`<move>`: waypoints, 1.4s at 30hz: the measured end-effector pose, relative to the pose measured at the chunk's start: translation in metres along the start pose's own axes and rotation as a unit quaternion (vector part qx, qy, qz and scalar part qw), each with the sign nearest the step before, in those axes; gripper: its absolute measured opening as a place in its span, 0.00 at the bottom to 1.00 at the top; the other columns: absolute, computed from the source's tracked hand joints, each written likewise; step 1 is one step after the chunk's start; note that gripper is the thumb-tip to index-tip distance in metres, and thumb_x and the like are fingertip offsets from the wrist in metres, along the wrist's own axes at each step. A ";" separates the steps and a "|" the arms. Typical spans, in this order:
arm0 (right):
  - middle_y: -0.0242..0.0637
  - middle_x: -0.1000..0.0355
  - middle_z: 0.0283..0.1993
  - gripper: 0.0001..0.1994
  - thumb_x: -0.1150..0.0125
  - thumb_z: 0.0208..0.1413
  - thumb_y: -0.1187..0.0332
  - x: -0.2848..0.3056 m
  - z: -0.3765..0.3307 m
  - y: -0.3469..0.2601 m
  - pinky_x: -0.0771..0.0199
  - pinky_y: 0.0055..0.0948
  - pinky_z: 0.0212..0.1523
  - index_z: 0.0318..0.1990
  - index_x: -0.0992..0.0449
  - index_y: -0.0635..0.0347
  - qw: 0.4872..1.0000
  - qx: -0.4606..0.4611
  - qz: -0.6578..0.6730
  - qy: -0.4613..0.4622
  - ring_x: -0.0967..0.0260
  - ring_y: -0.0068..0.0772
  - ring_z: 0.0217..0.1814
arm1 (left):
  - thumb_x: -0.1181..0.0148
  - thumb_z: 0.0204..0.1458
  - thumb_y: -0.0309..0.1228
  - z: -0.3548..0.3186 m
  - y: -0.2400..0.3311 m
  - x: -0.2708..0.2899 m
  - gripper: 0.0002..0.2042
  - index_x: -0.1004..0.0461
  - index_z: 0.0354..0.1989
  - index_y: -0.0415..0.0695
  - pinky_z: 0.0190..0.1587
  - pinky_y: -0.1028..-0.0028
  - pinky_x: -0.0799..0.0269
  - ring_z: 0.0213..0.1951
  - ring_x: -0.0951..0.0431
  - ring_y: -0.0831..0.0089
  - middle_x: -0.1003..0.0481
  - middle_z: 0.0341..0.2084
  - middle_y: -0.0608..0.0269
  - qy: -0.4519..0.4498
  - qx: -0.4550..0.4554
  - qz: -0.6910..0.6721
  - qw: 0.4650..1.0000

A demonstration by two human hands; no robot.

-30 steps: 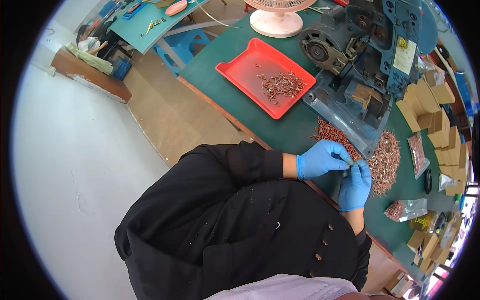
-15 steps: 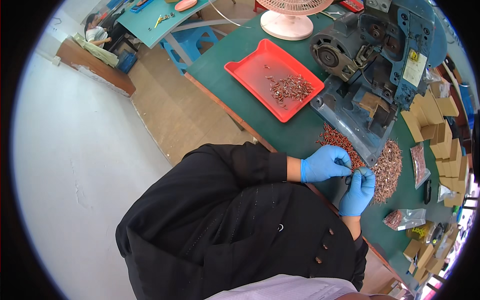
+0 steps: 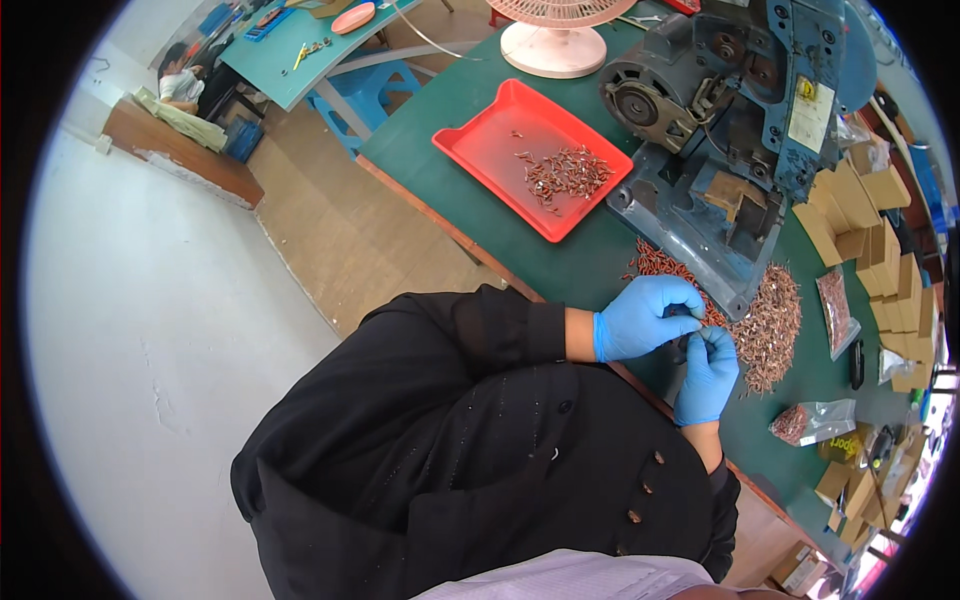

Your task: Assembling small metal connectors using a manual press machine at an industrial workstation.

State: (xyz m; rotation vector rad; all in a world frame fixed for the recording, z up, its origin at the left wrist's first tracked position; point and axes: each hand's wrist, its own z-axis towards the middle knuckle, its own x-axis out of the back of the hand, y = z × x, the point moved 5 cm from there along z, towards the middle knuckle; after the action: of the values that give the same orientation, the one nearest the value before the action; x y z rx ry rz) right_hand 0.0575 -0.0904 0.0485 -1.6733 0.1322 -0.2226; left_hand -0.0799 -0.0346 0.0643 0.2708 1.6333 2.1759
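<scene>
Blue gloves cover both my hands, which meet fingertip to fingertip over the near edge of the green table (image 3: 580,268). My left hand (image 3: 650,318) is closed in a pinch, thumb against forefinger. Close on its right, my right hand (image 3: 708,378) also pinches. What sits between the fingertips is too small to make out. Just beyond the hands lies a pile of small red-brown parts (image 3: 662,262). To its right spreads a larger heap of small pale, pinkish-brown parts (image 3: 772,335). The base of a blue-grey machine (image 3: 690,225) reaches between the two piles.
A red tray (image 3: 480,135) holding small red-brown pieces stands at the far left of the machine. Behind it is a pink fan (image 3: 553,48). Open cardboard boxes (image 3: 880,255), filled plastic bags (image 3: 815,422) and a black object (image 3: 857,365) line the right side. Another person (image 3: 180,85) sits far left.
The view has shifted slightly. Both hands stay together near the piles, with their fingers a little rearranged. The far person has changed posture.
</scene>
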 end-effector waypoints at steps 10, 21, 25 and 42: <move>0.33 0.29 0.29 0.04 0.45 0.55 0.76 0.023 0.035 0.005 0.32 0.19 0.30 0.37 0.30 0.66 1.000 -0.003 0.011 -0.028 0.32 0.20 0.28 | 0.42 0.48 0.19 0.033 -0.039 -0.021 0.04 0.27 0.33 0.37 0.35 0.80 0.30 0.32 0.26 0.80 0.26 0.30 0.63 0.003 0.015 0.000 1.000; 0.35 0.28 0.31 0.04 0.47 0.56 0.76 0.068 0.079 0.026 0.29 0.19 0.33 0.37 0.30 0.67 0.994 -0.017 0.090 -0.057 0.31 0.20 0.29 | 0.40 0.47 0.18 0.068 -0.071 -0.057 0.06 0.27 0.33 0.37 0.31 0.83 0.30 0.28 0.26 0.83 0.27 0.28 0.66 0.045 0.025 -0.010 0.999; 0.34 0.29 0.30 0.03 0.48 0.56 0.76 0.076 0.096 0.026 0.29 0.19 0.32 0.36 0.30 0.67 0.996 -0.004 0.055 -0.066 0.31 0.19 0.29 | 0.40 0.47 0.18 0.083 -0.078 -0.062 0.06 0.27 0.34 0.37 0.31 0.84 0.31 0.28 0.28 0.85 0.27 0.29 0.67 0.049 0.023 -0.019 0.998; 0.29 0.30 0.26 0.06 0.41 0.52 0.71 0.090 0.229 -0.052 0.34 0.17 0.29 0.33 0.27 0.66 0.958 0.202 -0.102 0.178 0.37 0.14 0.26 | 0.38 0.47 0.22 0.236 -0.063 -0.043 0.04 0.24 0.31 0.38 0.25 0.83 0.36 0.21 0.32 0.86 0.26 0.23 0.70 0.180 -0.193 0.189 0.946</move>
State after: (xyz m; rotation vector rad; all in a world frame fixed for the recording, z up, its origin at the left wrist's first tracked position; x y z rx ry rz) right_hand 0.1945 0.1183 0.0824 -1.2248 0.1709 -0.6642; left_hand 0.0631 0.1681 0.0779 0.0737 1.3592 2.9258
